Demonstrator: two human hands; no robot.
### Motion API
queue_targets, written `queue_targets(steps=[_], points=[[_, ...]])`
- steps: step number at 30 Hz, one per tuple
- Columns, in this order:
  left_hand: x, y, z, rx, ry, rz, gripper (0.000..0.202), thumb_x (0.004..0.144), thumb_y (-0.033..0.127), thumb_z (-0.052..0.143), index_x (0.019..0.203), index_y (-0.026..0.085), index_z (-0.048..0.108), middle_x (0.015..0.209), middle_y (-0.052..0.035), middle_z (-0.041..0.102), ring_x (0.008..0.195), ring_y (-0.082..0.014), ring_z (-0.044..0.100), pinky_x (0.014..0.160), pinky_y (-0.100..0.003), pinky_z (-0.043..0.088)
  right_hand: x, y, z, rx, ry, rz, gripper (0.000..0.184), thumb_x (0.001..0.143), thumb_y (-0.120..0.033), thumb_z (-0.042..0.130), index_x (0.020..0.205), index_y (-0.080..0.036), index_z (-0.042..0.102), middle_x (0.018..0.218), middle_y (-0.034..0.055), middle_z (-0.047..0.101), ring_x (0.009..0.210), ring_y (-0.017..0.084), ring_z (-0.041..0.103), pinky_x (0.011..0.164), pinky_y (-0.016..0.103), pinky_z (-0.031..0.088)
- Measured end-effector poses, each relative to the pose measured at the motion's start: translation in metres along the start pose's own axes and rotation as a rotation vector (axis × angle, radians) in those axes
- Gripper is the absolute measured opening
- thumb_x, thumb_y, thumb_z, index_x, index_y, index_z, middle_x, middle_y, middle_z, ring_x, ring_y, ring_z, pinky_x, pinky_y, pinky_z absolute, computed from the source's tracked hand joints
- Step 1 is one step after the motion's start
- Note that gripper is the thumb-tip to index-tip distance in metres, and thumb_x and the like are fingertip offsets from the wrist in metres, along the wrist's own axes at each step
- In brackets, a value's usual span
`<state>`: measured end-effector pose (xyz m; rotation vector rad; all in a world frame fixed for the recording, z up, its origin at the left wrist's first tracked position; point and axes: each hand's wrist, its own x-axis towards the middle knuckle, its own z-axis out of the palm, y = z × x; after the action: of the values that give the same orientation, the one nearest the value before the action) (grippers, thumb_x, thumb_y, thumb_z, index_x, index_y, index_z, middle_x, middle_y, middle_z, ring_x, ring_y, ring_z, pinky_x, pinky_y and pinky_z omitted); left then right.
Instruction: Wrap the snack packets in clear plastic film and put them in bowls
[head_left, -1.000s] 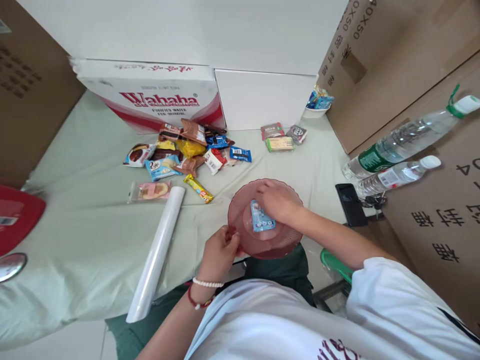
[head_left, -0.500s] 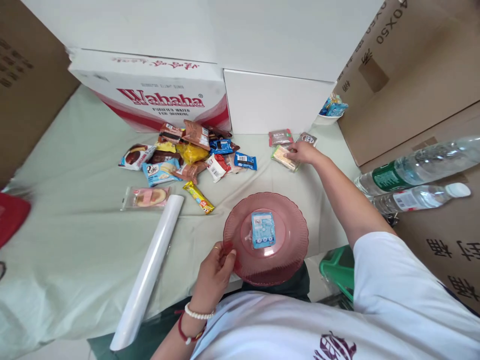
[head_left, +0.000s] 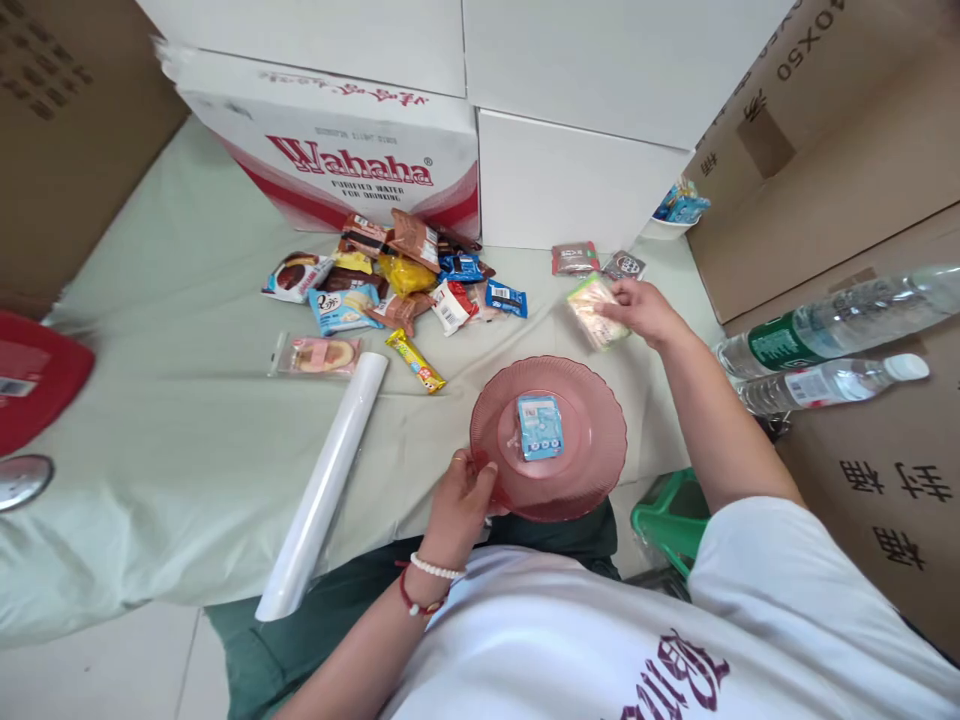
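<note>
My left hand (head_left: 463,497) grips the near-left rim of a pink ribbed glass plate (head_left: 592,470) at the table's front edge. A small blue snack packet (head_left: 540,427) lies in the middle of the plate. My right hand (head_left: 645,308) is raised beyond the plate, closed on a pale yellow-green wafer packet (head_left: 595,312) that it holds off the cloth. Two more small packets, one reddish (head_left: 574,258) and one dark (head_left: 623,265), lie just behind that hand.
A heap of snack packets (head_left: 390,285) lies before the Wahaha box (head_left: 337,165). A white roll (head_left: 324,482) and a pink-filled packet (head_left: 319,355) lie left. Two water bottles (head_left: 832,335) rest on cardboard boxes right. A green stool (head_left: 667,515) stands below.
My right hand left the blue packet on the plate, reached to the far packets, picked up the wafer packet and now carries it back toward the plate. My left hand stays on the rim.
</note>
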<state>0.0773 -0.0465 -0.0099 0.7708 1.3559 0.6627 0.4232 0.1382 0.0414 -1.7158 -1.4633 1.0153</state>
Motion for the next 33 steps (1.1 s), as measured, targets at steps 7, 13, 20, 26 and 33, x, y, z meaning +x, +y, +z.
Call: queue_targets(steps=[7, 13, 20, 26, 33], points=[[-0.016, -0.009, 0.013, -0.248, -0.098, -0.033, 0.058, 0.075, 0.048, 0.081, 0.114, 0.02, 0.049, 0.112, -0.0071, 0.068, 0.079, -0.0179, 0.074, 0.069, -0.037, 0.066, -0.132, -0.039, 0.013, -0.162, -0.165, 0.061, 0.039, 0.087, -0.055, 0.072, 0.1, -0.02, 0.061, 0.088, 0.005, 0.073, 0.073, 0.019, 0.065, 0.063, 0.028, 0.049], [-0.016, -0.017, 0.015, -0.232, -0.102, -0.012, 0.057, 0.074, 0.048, 0.082, 0.108, 0.02, 0.047, 0.105, -0.0045, 0.066, 0.079, -0.0175, 0.074, 0.07, -0.037, 0.067, -0.159, -0.046, 0.094, -1.055, -0.109, 0.152, 0.032, 0.104, -0.028, 0.046, 0.127, -0.009, 0.058, 0.113, 0.0235, 0.072, 0.108, 0.032, 0.068, 0.09, 0.038, 0.049], [-0.014, -0.022, 0.016, -0.187, -0.112, 0.013, 0.056, 0.075, 0.049, 0.08, 0.107, 0.02, 0.044, 0.097, -0.0026, 0.067, 0.077, -0.0177, 0.074, 0.072, -0.04, 0.067, -0.153, -0.045, 0.113, -1.117, -0.328, 0.167, 0.044, 0.099, -0.012, 0.035, 0.135, -0.004, 0.059, 0.117, 0.0258, 0.073, 0.107, 0.033, 0.072, 0.09, 0.04, 0.053], [-0.013, -0.018, 0.014, -0.174, -0.138, 0.016, 0.053, 0.076, 0.047, 0.079, 0.108, 0.02, 0.046, 0.104, -0.0062, 0.071, 0.08, -0.0198, 0.075, 0.074, -0.041, 0.066, -0.141, -0.062, 0.111, -1.185, -0.391, 0.165, 0.036, 0.096, -0.015, 0.045, 0.107, -0.016, 0.079, 0.11, 0.025, 0.076, 0.102, 0.038, 0.074, 0.08, 0.045, 0.054], [-0.011, -0.016, 0.007, -0.159, -0.173, 0.003, 0.055, 0.075, 0.052, 0.079, 0.109, 0.02, 0.05, 0.1, -0.0063, 0.073, 0.077, -0.0208, 0.073, 0.074, -0.04, 0.063, -0.047, -0.041, 0.015, -0.814, 0.187, 0.021, 0.063, 0.104, -0.066, 0.033, 0.106, -0.019, 0.075, 0.092, 0.0144, 0.075, 0.089, 0.028, 0.071, 0.077, 0.036, 0.052]])
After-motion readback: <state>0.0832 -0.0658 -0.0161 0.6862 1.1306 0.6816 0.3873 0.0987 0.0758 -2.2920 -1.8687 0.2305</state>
